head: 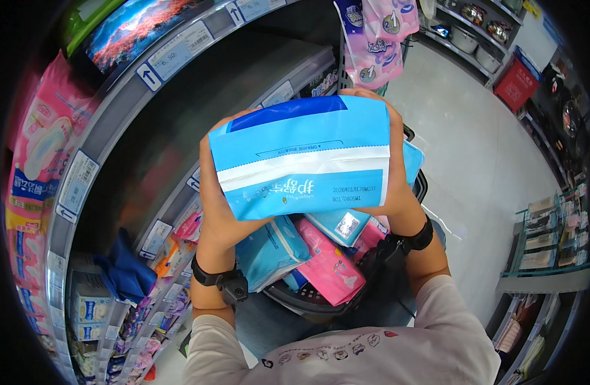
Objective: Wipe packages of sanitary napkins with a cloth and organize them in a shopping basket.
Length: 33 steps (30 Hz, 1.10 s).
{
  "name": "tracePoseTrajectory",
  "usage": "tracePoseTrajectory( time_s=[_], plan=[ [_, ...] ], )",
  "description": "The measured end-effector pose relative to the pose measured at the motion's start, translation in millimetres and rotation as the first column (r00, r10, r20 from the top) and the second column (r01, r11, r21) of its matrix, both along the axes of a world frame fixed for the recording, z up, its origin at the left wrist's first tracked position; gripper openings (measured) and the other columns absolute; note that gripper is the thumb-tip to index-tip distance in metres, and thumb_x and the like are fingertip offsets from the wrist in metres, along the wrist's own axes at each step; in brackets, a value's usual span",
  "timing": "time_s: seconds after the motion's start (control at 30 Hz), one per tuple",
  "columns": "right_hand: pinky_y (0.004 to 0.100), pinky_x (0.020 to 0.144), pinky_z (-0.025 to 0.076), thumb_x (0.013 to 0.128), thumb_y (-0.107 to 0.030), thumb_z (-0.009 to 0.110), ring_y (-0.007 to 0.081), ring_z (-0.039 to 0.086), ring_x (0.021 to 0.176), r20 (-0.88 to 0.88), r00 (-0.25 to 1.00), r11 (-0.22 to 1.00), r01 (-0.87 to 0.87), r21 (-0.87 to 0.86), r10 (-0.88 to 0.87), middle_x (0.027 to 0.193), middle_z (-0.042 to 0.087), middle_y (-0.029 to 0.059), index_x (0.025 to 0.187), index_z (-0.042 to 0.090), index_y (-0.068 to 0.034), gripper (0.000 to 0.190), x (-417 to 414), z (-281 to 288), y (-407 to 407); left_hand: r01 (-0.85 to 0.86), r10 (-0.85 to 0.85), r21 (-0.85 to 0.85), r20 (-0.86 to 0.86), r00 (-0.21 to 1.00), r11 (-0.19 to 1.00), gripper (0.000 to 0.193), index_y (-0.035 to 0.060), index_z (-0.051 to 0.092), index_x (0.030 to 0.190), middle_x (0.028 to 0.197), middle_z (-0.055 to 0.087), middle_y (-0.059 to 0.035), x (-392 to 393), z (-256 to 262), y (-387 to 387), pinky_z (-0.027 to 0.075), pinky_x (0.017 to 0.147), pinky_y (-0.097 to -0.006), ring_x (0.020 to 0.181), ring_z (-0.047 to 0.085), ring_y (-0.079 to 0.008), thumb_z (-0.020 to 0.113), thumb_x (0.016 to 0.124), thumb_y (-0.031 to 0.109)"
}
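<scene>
Between both hands I hold a light-blue soft package (295,130) with a dark-blue patch, a white band and printed writing. My left hand (215,192) grips its left end, and my right hand (396,163) grips its right end. Below it stands a black shopping basket (304,303), filled with packages. Among these are a blue package (271,252) on the left, a pink package (333,262) in the middle and a light-blue package (343,226) bearing a printed code. Another light-blue package (412,161) shows at the basket's right side. The held package hides part of the basket.
A curved store shelf (145,82) with price tags runs along the left. On a lower shelf lies a dark-blue cloth (124,272). Pink packages (374,53) hang ahead. To the right is a pale tiled floor (473,144), bordered by a red box (516,84) and a goods rack (547,231).
</scene>
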State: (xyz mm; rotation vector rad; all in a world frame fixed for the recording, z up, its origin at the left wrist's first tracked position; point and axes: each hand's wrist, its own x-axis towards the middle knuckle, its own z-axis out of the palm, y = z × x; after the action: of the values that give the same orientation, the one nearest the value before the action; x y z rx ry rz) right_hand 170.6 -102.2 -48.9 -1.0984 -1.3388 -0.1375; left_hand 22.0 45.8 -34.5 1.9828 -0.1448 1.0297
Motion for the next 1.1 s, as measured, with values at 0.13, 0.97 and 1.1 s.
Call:
tracePoseTrajectory(
  time_s=[0.13, 0.97, 1.1],
  plan=[
    [0.0366, 0.097, 0.029, 0.053, -0.033, 0.081, 0.0272, 0.034, 0.120, -0.037, 0.989, 0.990, -0.141, 0.017, 0.142, 0.127, 0.032, 0.0151, 0.131, 0.025, -0.003, 0.101, 2, -4, -1, -0.081, 0.071, -0.061, -0.143, 0.987, 0.995, 0.091, 0.0018, 0.032, 0.125, 0.120, 0.045, -0.0136, -5, -4, 0, 0.039, 0.092, -0.0348, 0.110, 0.048, -0.0233, 0.083, 0.052, 0.023],
    [0.0338, 0.097, 0.029, 0.056, -0.023, 0.077, 0.0227, 0.036, 0.118, -0.026, 0.990, 0.990, -0.138, 0.027, 0.138, 0.126, 0.035, 0.0128, 0.131, 0.024, 0.000, 0.095, 1, -8, -4, -0.089, 0.070, -0.098, -0.177, 0.982, 0.991, 0.093, 0.0029, 0.032, 0.126, 0.116, 0.047, -0.0110, -6, -6, -1, 0.041, 0.090, -0.0327, 0.107, 0.049, -0.0205, 0.084, 0.051, 0.021],
    [0.0337, 0.098, 0.028, 0.056, -0.022, 0.077, 0.0227, 0.036, 0.119, -0.009, 0.992, 0.992, -0.126, 0.013, 0.126, 0.126, 0.034, 0.0128, 0.131, 0.025, 0.000, 0.094, 1, -8, -4, -0.073, 0.059, -0.112, -0.130, 0.990, 0.991, 0.092, 0.0031, 0.033, 0.125, 0.116, 0.047, -0.0110, -4, -8, 1, 0.041, 0.090, -0.0325, 0.106, 0.050, -0.0203, 0.083, 0.051, 0.022]
  ],
)
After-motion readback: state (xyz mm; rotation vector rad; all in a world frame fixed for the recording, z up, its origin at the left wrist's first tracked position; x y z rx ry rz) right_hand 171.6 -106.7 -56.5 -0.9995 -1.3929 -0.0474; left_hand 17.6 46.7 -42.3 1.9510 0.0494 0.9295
